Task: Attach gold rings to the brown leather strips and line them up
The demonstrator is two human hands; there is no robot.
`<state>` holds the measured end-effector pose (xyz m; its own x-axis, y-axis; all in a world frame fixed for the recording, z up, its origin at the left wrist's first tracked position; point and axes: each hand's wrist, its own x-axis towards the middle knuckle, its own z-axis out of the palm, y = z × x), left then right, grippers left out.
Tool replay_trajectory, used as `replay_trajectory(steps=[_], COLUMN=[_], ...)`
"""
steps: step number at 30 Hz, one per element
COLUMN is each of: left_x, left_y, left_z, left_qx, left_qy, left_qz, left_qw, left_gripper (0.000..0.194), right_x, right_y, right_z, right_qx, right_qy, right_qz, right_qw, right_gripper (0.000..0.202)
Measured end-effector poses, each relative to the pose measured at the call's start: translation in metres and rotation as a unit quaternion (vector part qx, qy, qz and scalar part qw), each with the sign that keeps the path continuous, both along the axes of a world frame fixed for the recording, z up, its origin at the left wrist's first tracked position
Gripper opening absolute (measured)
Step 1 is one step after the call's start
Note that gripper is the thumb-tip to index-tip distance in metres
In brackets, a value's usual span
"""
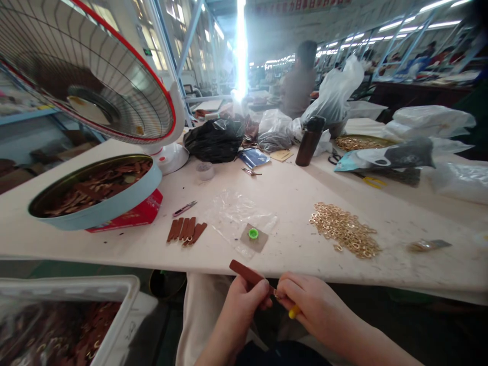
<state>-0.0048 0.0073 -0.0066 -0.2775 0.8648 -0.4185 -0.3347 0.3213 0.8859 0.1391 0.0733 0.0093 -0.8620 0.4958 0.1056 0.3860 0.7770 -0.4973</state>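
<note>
Just off the table's front edge, my left hand (247, 302) pinches a brown leather strap (246, 273) between thumb and fingers. A small gold ring (276, 294) shows at the strap's near end. Closed beside that end is my right hand (305, 300), its fingertips at the ring. A yellow handle end (294, 311) sticks out under its fingers; the rest of that tool is hidden. On the table lie a short row of finished-looking brown straps (183, 229) with rings, a pile of gold rings (345, 229), and a green cap (253, 233) on a grey square.
A fan (171, 157) stands at the left behind a round tin (114, 203) of brown straps. Thread snips (185, 208) lie near the straps. A dark bottle (310, 141) and several bags (215, 138) stand farther back. A white crate (129, 305) sits lower left. Someone (299, 84) is beyond the table.
</note>
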Motion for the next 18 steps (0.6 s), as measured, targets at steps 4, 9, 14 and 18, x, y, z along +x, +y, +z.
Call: replay_trajectory(steps=[4,9,14,18], left_x=[-0.003,-0.007,-0.009,-0.007], left_y=[-0.001,0.0,-0.002,-0.003], left_z=[0.002,0.007,0.01,0.013], left_qx=[-0.019,-0.03,-0.02,-0.015], left_qy=[0.013,0.028,0.036,0.038], left_qz=[-0.037,-0.12,-0.148,-0.124], left_qw=[0.999,0.992,0.988,0.992], left_gripper=[0.008,0.003,0.005,0.003], right_x=[0.002,0.004,0.004,0.005], right_y=[-0.002,-0.002,0.002,0.002], right_z=[-0.003,-0.005,0.001,0.003], right_qx=[0.028,0.094,0.065,-0.069], right_qy=[0.006,-0.004,-0.013,-0.034], right_qz=[0.023,0.078,0.08,-0.001], right_qw=[0.999,0.993,0.995,0.997], right_gripper=[0.017,0.014,0.013,0.012])
